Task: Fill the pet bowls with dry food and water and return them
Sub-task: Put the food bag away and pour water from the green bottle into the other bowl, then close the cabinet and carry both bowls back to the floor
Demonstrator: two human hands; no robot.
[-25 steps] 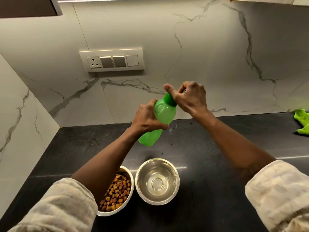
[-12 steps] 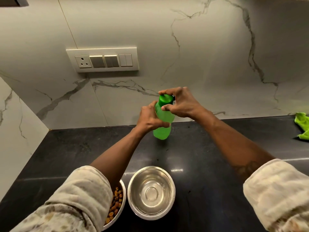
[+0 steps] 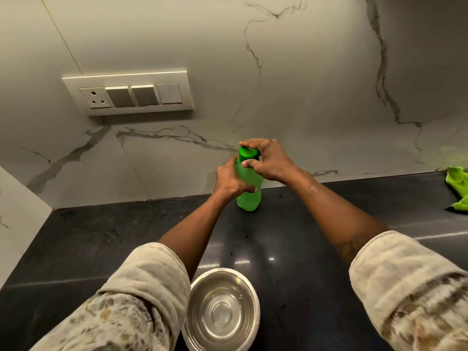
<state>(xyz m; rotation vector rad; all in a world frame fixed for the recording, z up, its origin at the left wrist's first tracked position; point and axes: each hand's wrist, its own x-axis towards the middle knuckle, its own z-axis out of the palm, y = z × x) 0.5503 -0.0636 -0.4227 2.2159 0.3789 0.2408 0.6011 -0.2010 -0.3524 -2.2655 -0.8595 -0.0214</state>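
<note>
A green plastic bottle [image 3: 249,198] stands upright on the black counter [image 3: 101,239] close to the marble back wall. My left hand [image 3: 231,182] wraps around the bottle's body. My right hand [image 3: 268,160] pinches its darker green cap [image 3: 247,155] from above. A steel bowl [image 3: 222,310] holding clear water sits near the front edge, between my forearms. The bowl of dry food is hidden under my left sleeve.
A bright green cloth [image 3: 458,188] lies at the right end of the counter. A socket and switch panel [image 3: 129,93] is set in the wall to the upper left. A marble side wall [image 3: 17,224] closes off the counter's left end.
The bottle went from tilted in the air above the bowls to upright on the counter near the wall. The view shifted, and my left sleeve now covers the food bowl.
</note>
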